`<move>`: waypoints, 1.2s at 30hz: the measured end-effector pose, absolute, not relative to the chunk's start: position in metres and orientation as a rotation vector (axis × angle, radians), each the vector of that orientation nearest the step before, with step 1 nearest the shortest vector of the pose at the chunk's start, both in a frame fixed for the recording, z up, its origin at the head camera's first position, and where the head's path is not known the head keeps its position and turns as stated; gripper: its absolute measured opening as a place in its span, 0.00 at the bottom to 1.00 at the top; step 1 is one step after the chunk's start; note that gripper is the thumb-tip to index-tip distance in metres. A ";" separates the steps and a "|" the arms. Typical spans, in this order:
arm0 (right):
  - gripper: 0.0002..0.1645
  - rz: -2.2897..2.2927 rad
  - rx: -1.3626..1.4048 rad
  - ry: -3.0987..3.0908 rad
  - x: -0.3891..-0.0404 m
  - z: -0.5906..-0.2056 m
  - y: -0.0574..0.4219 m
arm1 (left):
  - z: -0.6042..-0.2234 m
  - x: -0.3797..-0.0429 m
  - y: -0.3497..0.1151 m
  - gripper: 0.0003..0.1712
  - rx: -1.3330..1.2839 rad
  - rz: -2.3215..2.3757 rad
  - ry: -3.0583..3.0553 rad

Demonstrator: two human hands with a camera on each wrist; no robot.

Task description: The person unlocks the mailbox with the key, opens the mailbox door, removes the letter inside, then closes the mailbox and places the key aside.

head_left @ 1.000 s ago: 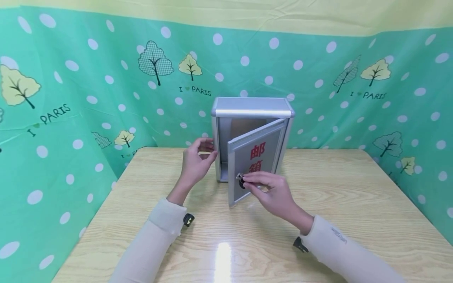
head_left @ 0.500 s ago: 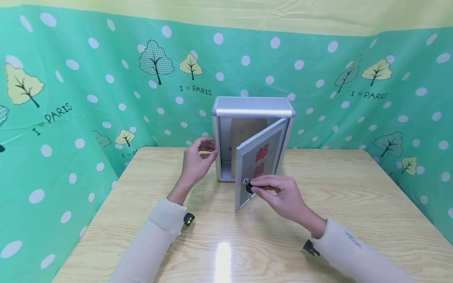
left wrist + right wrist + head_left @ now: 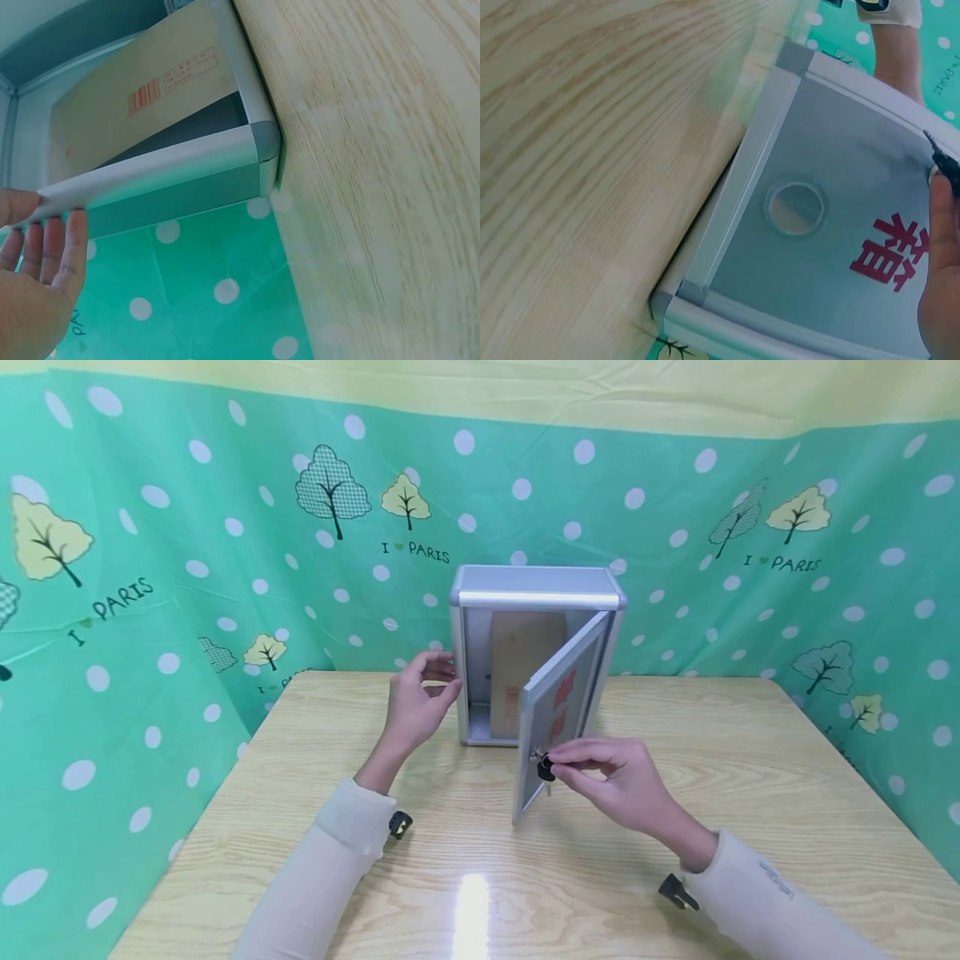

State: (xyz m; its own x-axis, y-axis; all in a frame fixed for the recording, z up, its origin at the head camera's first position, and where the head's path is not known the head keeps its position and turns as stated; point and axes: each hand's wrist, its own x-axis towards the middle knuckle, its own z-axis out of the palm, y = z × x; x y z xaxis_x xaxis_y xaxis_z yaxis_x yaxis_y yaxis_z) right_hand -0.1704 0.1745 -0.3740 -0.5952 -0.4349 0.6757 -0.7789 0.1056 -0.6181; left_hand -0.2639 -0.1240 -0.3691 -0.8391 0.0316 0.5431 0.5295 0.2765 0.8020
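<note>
A grey metal mailbox (image 3: pixel 536 581) stands upright on the table with its door (image 3: pixel 583 681) swung partly open. The door bears red characters and, in the right wrist view, a round window (image 3: pixel 795 208). My right hand (image 3: pixel 621 783) pinches a black-headed key (image 3: pixel 547 767) at the door's lock; another small key dangles below. My left hand (image 3: pixel 418 702) holds the mailbox's left side, thumb on the front edge and fingers along the outer wall. Inside leans a brown envelope (image 3: pixel 517 652), its red print and barcode showing in the left wrist view.
A wooden table (image 3: pixel 585 893) lies under the mailbox and both forearms. Behind it hangs a green dotted curtain (image 3: pixel 247 485) with tree prints. Black straps (image 3: pixel 678 892) sit at the cuffs.
My right hand has drawn the door toward me and to the right, opening it wider. More of the envelope shows. My left hand and the mailbox body have stayed put.
</note>
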 end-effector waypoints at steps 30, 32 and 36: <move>0.26 1.673 1.478 -1.920 -0.175 -0.375 0.239 | -0.344 -0.239 -0.114 0.21 -0.445 -1.603 -2.175; 0.26 1.664 1.485 -1.931 -0.175 -0.374 0.243 | -0.343 -0.238 -0.114 0.21 -0.436 -1.593 -2.184; 0.27 1.664 1.485 -1.960 -0.176 -0.372 0.251 | -0.342 -0.237 -0.113 0.20 -0.421 -1.584 -2.197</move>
